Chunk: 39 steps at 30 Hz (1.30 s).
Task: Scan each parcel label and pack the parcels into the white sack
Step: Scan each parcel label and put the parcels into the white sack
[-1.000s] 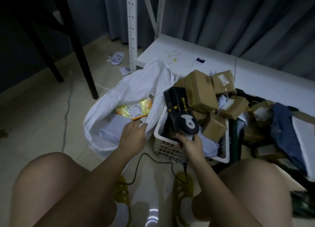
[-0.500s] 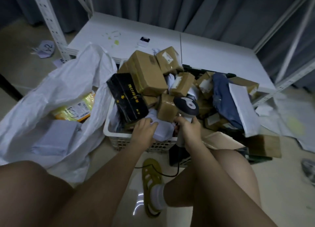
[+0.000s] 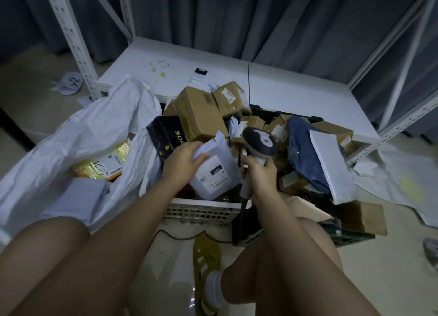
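At the frame's centre, my left hand (image 3: 182,162) pinches the top edge of a soft, light-looking white mailer (image 3: 214,173) above the basket (image 3: 201,211), its label facing up, while my right hand (image 3: 259,173) grips the scanner (image 3: 259,142).

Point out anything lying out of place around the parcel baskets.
Numbered paper slips lie loose on the floor by the left shelf post, and flattened white mailers are strewn on the floor right of the overfilled dark crate.

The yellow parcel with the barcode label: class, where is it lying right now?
In the head view, the yellow parcel lies at left inside the open white sack, left of the white basket.
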{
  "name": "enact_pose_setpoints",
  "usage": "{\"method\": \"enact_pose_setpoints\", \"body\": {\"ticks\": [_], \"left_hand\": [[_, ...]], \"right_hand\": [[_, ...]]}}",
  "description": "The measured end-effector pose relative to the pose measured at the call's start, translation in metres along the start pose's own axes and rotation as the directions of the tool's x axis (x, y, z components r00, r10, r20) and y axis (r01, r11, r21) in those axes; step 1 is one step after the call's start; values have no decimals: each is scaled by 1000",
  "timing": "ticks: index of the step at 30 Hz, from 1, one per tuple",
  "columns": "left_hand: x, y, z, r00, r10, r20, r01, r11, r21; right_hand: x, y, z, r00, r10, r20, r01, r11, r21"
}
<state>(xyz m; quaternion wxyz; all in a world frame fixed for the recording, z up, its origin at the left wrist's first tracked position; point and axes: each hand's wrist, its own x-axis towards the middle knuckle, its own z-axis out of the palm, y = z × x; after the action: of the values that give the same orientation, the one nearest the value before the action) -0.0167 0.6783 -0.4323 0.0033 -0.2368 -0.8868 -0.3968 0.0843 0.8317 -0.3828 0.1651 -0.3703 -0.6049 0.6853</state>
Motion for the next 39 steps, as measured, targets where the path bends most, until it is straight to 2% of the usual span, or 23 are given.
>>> {"method": "enact_pose_setpoints", "body": {"ticks": [4, 9, 11, 14, 18, 24, 28, 30, 33, 35, 36, 37, 39], "left_hand": [[-5, 16, -55, 993, -110, -45, 102, 982, -158], [-23, 21, -121, 955, -215, -205, 170, 961, -216], [-30, 20, -143, 920, -276, -279, 203, 944, -261], [-41, 10, -174, 836, -429, -343, 253, 855, -452], [-61, -5, -206, 757, -546, -358, 263, 757, -598], [-103, -25, -234, 707, -634, -312, 262, 645, -718], [-126, -29, -247, 653, -675, -344, 241, 615, -751], [-136, -34, -252, 651, -685, -327, 229, 588, -776], [-144, -48, -257, 658, -669, -345, 316, 662, -680], [-145, -47, -260, 617, -655, -437, 450, 749, -487], [-143, -43, -261, 629, -603, -491, 492, 797, -349], [-141, -40, -261, 687, -525, -503, 488, 846, -216], [-133, -30, -259, 838, -403, -369, 403, 912, -80]], "right_hand": [[-19, -33, 16, 993, -87, 78, 86, 996, 16], [-52, -56, 42, 967, -197, 159, 205, 978, -37], [-63, -60, 55, 954, -237, 182, 246, 969, -29], [-73, -61, 77, 952, -243, 184, 239, 970, 43], [-84, -62, 109, 947, -233, 220, 217, 972, 93], [-97, -70, 147, 882, -253, 397, 253, 966, 55], [-104, -67, 166, 831, -249, 497, 288, 958, -1], [-104, -65, 169, 816, -241, 525, 293, 956, -16], [-107, -65, 170, 786, -274, 555, 332, 943, -5], [-107, -66, 168, 748, -306, 590, 386, 923, -11], [-108, -67, 166, 715, -321, 621, 418, 908, -12], [-108, -68, 164, 681, -333, 652, 452, 892, -17], [-110, -71, 162, 621, -347, 703, 506, 862, -21]]}}
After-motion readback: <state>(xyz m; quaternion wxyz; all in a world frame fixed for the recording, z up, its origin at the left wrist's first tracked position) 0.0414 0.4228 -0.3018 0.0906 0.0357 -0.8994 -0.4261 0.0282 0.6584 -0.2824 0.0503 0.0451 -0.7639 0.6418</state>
